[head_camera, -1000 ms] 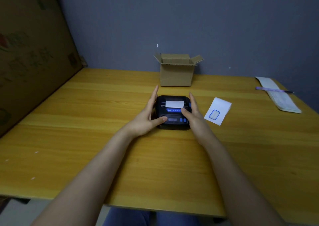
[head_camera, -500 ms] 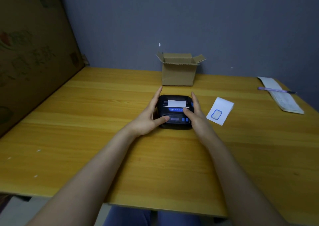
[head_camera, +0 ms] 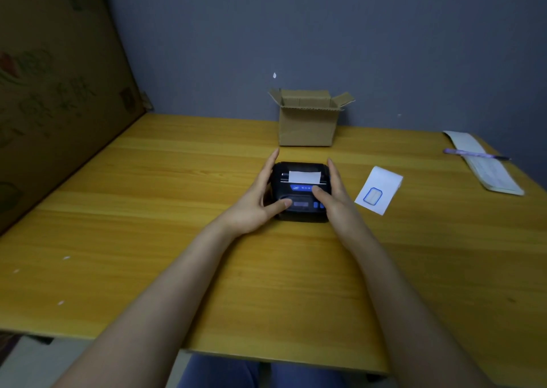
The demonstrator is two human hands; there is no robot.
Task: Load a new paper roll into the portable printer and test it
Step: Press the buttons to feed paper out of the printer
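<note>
A small black portable printer (head_camera: pixel 300 207) sits mid-table with a short white paper strip (head_camera: pixel 304 177) sticking out of its slot. My left hand (head_camera: pixel 257 201) cups the printer's left side, thumb resting on the front panel. My right hand (head_camera: pixel 336 195) cups the right side, thumb on the blue label strip. The lid looks closed. A white printed slip with a blue rounded rectangle (head_camera: pixel 379 190) lies on the table just right of the printer.
An open cardboard box (head_camera: pixel 307 121) stands behind the printer by the wall. A booklet (head_camera: pixel 488 165) with a purple pen (head_camera: pixel 473 153) lies at the far right. A large cardboard sheet (head_camera: pixel 53 91) leans along the left. The wooden table (head_camera: pixel 148 239) ends close to me.
Both hands stay on the printer's sides with thumbs on top. The view has tilted slightly; nothing else has visibly moved.
</note>
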